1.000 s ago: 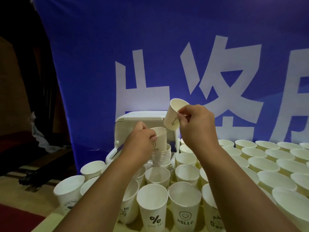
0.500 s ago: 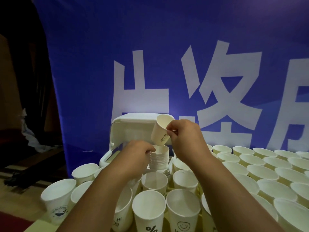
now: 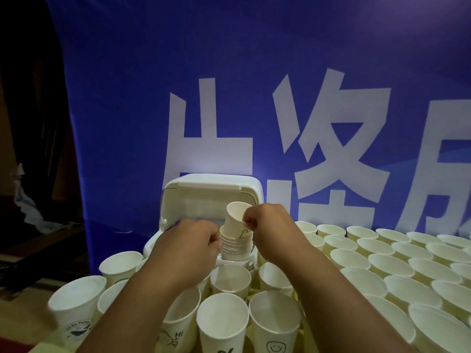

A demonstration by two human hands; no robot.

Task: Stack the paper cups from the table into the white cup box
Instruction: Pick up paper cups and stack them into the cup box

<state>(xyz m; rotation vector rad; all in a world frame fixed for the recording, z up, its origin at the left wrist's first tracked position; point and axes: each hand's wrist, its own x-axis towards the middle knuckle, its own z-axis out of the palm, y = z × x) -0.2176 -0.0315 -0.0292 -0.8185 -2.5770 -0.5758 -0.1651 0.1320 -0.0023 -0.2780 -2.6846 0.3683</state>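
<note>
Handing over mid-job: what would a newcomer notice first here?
The blue banner with white characters fills the background. In the centre, the right hand pinches a tilted paper cup atop the stack in the open white cup box, left hand beside it. Upright loose cups crowd the foreground and right.

Matt paper cups (image 3: 377,266), smooth plastic cup box (image 3: 211,194), cloth banner (image 3: 229,85).

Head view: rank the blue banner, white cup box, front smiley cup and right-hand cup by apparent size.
1. blue banner
2. white cup box
3. smiley cup
4. held cup, pinched by the right hand
The last two are unsure: the smiley cup sits nearer the camera.
</note>
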